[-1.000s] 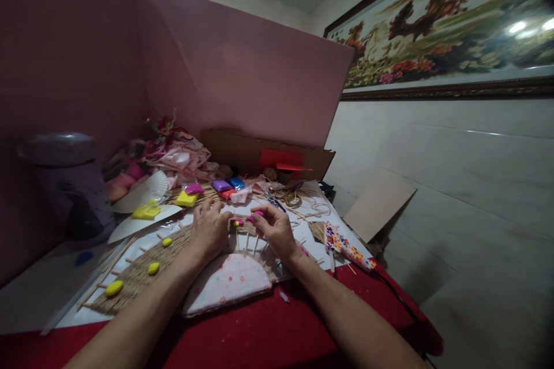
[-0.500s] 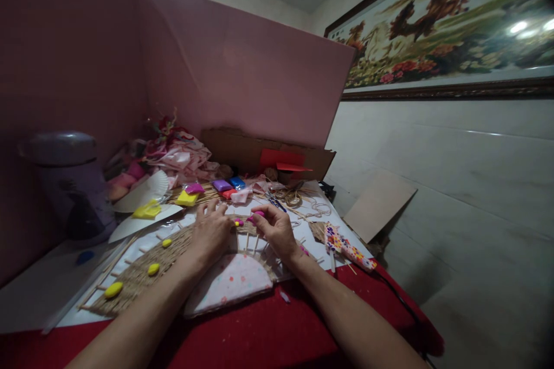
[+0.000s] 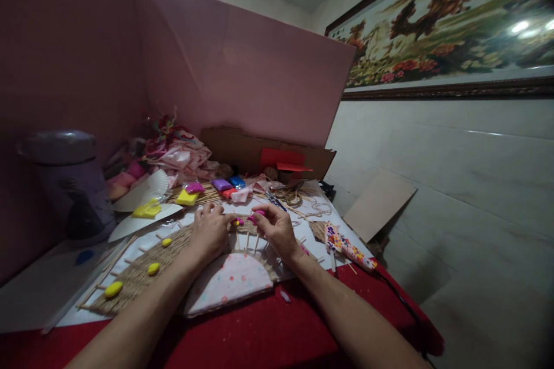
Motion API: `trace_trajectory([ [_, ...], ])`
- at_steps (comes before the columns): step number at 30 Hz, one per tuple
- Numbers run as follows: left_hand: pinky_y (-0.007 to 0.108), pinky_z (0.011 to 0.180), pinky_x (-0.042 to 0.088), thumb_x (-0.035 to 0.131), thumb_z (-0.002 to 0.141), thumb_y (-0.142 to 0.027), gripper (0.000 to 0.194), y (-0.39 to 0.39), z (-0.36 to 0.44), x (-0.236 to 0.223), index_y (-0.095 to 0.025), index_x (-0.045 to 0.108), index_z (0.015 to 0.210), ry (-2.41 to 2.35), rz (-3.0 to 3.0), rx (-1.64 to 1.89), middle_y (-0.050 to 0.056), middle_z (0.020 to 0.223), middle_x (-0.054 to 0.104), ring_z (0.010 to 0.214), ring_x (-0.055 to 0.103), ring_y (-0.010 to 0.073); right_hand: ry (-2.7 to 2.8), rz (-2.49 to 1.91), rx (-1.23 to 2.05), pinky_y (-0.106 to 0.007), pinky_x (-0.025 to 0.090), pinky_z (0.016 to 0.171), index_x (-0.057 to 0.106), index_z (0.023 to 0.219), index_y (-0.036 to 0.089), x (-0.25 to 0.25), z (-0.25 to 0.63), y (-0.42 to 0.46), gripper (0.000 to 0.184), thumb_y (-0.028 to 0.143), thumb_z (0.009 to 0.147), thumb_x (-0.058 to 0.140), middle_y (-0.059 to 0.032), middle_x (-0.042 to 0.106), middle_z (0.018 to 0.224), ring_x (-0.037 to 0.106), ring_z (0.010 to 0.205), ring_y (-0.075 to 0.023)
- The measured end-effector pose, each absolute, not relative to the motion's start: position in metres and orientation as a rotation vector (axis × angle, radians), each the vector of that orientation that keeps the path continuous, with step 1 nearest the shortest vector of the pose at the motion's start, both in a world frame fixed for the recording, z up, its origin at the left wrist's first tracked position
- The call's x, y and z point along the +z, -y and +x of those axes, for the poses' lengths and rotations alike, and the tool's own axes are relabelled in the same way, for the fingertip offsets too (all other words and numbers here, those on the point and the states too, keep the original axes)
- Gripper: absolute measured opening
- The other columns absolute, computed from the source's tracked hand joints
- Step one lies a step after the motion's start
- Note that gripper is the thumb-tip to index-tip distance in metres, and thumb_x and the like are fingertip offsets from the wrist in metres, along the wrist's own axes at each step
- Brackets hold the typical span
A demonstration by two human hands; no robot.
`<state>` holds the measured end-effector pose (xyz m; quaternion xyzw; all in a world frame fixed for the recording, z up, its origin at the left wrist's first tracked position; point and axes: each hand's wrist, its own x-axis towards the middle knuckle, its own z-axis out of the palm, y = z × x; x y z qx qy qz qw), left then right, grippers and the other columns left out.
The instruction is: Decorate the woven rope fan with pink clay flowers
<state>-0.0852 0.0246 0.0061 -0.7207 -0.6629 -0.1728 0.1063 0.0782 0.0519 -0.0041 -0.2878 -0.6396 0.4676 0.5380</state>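
A fan-shaped woven straw piece [image 3: 138, 274] with wooden spokes lies on the table, a pink dotted half-circle [image 3: 229, 283] at its centre. Yellow clay blobs [image 3: 113, 289] sit on its left spokes. My left hand [image 3: 210, 230] rests palm down on the weave near its top, fingers curled, beside a small pink and yellow clay bit [image 3: 236, 222]. My right hand [image 3: 277, 229] pinches a small magenta clay piece [image 3: 257, 216] just above the spokes.
Clay packets [image 3: 221, 185] in purple, blue, yellow and pink lie behind the weave, with paper plates [image 3: 147, 187], pink fabric scraps [image 3: 179, 155], raffia coils [image 3: 294, 196] and a cardboard box [image 3: 259, 153]. A flowered glue gun [image 3: 346, 249] lies right. A purple bin [image 3: 64, 184] stands left.
Both hands have shifted only slightly; the left fingers have curled in a little toward the small clay bit. The right hand keeps pinching the magenta piece.
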Motion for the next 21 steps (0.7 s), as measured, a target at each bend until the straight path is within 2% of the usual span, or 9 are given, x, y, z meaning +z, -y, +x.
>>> trace_trajectory([
  [6,0.043,0.081,0.033,0.041,0.079,-0.016,0.035,-0.0277,-0.0864,0.0042,-0.028,0.07,0.096,1.977,-2.114,-0.491,0.011,0.109,0.06,0.107,0.042,0.0313,1.521,-0.661,1.12,-0.02,0.033,0.042,0.061,0.084,0.017,-0.0057,0.0778,-0.0524,0.023,0.038,0.074,0.064,0.0039,0.052,0.059,0.041,0.044,-0.007],
  [21,0.046,0.089,0.03,0.042,0.081,-0.016,0.031,-0.026,-0.084,0.0035,-0.025,0.07,0.091,1.82,-2.065,-0.525,0.011,0.112,0.058,0.117,0.037,0.0328,1.527,-0.681,1.111,-0.02,0.034,0.041,0.061,0.085,0.017,-0.0034,0.0775,-0.0502,0.024,0.039,0.074,0.064,0.0042,0.051,0.057,0.042,0.044,-0.0072],
])
